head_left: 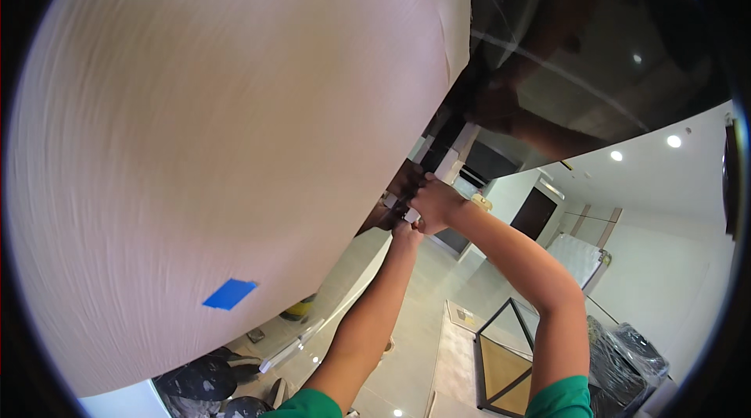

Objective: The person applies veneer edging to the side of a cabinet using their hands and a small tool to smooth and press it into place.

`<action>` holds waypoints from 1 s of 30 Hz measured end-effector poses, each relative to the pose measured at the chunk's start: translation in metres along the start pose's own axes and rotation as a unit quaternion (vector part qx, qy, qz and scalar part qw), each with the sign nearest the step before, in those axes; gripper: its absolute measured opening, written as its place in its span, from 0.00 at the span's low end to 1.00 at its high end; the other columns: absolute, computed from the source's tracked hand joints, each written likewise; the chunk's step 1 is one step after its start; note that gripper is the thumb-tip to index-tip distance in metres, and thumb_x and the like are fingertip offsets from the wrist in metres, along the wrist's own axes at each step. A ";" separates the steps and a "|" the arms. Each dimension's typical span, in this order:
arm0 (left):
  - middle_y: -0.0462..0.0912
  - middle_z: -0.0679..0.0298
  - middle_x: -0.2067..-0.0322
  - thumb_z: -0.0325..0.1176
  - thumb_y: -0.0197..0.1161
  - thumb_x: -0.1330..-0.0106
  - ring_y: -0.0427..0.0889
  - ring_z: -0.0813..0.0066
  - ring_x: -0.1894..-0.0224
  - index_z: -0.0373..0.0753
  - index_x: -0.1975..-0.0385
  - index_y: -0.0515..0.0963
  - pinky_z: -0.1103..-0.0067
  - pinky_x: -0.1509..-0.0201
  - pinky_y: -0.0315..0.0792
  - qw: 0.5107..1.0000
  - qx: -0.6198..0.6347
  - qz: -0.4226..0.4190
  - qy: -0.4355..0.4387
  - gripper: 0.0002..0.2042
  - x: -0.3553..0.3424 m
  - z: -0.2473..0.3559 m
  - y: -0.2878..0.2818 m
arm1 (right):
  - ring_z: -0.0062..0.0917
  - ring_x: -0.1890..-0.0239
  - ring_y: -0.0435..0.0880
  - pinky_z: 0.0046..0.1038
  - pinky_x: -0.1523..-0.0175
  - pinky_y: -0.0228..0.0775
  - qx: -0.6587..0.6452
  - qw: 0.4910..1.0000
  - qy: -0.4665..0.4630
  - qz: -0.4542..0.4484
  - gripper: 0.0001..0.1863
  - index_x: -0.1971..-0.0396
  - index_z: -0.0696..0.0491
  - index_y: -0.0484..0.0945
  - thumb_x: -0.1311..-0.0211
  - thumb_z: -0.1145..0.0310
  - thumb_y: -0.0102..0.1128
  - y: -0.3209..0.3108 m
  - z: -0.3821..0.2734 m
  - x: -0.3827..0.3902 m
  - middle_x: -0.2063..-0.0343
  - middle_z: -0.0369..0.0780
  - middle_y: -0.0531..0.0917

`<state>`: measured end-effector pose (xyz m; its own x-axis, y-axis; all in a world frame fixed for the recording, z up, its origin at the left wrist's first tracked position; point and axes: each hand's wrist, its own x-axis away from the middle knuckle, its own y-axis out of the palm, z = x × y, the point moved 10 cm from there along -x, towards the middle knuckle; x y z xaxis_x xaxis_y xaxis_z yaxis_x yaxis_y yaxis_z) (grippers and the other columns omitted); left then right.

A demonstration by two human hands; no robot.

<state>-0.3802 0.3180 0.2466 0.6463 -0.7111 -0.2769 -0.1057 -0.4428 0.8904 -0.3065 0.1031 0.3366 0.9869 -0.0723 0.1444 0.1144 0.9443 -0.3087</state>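
My left hand point(406, 231) and my right hand point(437, 203) meet near the middle of the view, at the narrow gap beside a large pale, finely grained panel point(235, 121). Closed fingers of both hands press together around a small white piece point(411, 215), whose kind I cannot make out. The right hand lies just above the left, its fingers curled toward a dark glossy strip point(408, 176) along the gap. What the fingertips grip is mostly hidden. A glossy black, white-veined panel point(594, 50) rises at the upper right and mirrors my arms.
Blue tape point(229, 294) sticks to the pale panel's lower part. At the lower right stand a black-framed table point(507, 355) and a plastic-wrapped dark bundle point(626, 359) on the floor side. Dark-clothed legs or shoes point(207, 379) show at the lower left. A wrapped white panel point(575, 258) leans at the far wall.
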 end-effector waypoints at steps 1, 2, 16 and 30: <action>0.74 0.60 0.43 0.39 0.37 0.22 0.75 0.67 0.42 0.41 0.40 0.68 0.72 0.43 0.74 1.000 0.000 -0.003 -0.004 0.19 0.001 -0.001 -0.001 | 0.38 0.53 0.82 0.37 0.39 0.60 -0.016 1.000 -0.003 -0.007 0.24 0.62 0.53 0.84 0.53 0.50 0.61 0.002 0.000 0.001 0.67 0.44 0.85; 0.75 0.60 0.44 0.39 0.37 0.22 0.76 0.67 0.43 0.41 0.41 0.68 0.72 0.44 0.74 1.000 -0.002 -0.006 -0.011 0.18 0.004 -0.004 -0.002 | 0.38 0.54 0.82 0.37 0.39 0.60 -0.024 1.000 -0.010 -0.004 0.24 0.62 0.53 0.84 0.53 0.50 0.62 0.003 0.001 0.001 0.68 0.45 0.85; 0.76 0.62 0.58 0.32 0.41 0.26 0.77 0.74 0.58 0.40 0.53 0.72 0.78 0.58 0.74 0.997 -0.017 -0.056 -0.057 0.11 0.017 0.001 -0.022 | 0.39 0.64 0.86 0.36 0.57 0.78 -0.359 0.927 -0.022 0.105 0.15 0.68 0.52 0.84 0.42 0.54 0.63 -0.071 -0.020 0.049 0.70 0.44 0.87; 0.66 0.72 0.78 0.25 0.51 0.29 0.65 0.84 0.79 0.40 0.65 0.74 0.87 0.79 0.61 0.995 0.041 0.076 -0.042 0.04 0.086 0.024 -0.005 | 0.38 0.68 0.85 0.36 0.57 0.77 -0.431 0.891 0.043 0.138 0.16 0.62 0.54 0.85 0.40 0.57 0.63 -0.008 -0.036 0.126 0.66 0.42 0.87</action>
<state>-0.3426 0.2459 0.2093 0.5528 -0.8152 -0.1729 -0.2611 -0.3665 0.8930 -0.1788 0.0744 0.3233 0.9917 0.0652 -0.1109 -0.1265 0.3355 -0.9335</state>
